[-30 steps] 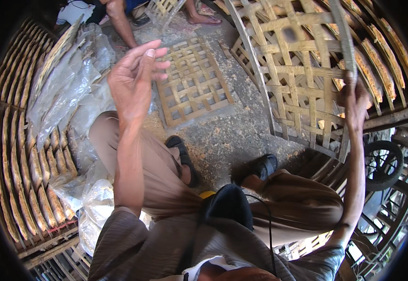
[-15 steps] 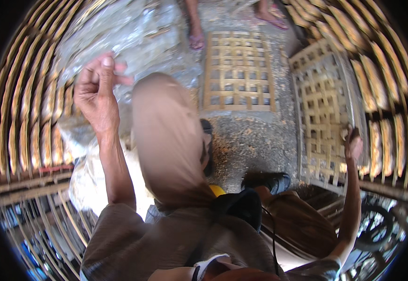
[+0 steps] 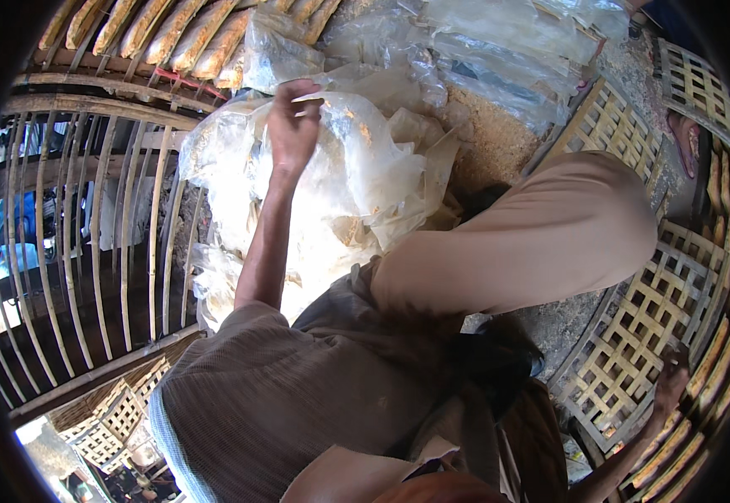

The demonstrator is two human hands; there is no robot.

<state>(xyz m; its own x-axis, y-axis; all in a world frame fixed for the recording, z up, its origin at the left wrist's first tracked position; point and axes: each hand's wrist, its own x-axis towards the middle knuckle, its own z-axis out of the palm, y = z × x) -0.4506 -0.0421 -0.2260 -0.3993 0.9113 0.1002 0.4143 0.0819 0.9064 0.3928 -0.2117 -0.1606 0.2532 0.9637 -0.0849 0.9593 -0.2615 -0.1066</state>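
Over a heap of crumpled clear plastic sheeting (image 3: 356, 159), my left hand (image 3: 293, 130) is raised with loosely bent fingers standing apart and nothing in them. Whether it touches the plastic is hard to tell. At the far right, my right hand (image 3: 673, 373) grips the outer edge of a woven bamboo tray (image 3: 633, 335), its fingers dark and partly hidden. The tray has an open lattice of flat strips and lies beside my bent leg.
Slatted bamboo racks with pale orange-brown strips (image 3: 172, 42) line the upper left and right side. More plastic sheets (image 3: 499, 50) lie ahead. Two other lattice trays (image 3: 612, 126) (image 3: 700, 92) sit near another person's foot (image 3: 683, 142). Crumbs (image 3: 490, 138) cover the floor. A bamboo slat fence (image 3: 80, 235) stands left.
My view has swung to the left, bringing the plastic heap and slat fence further in. The left hand is now over the heap; the right hand stays at the tray's edge.
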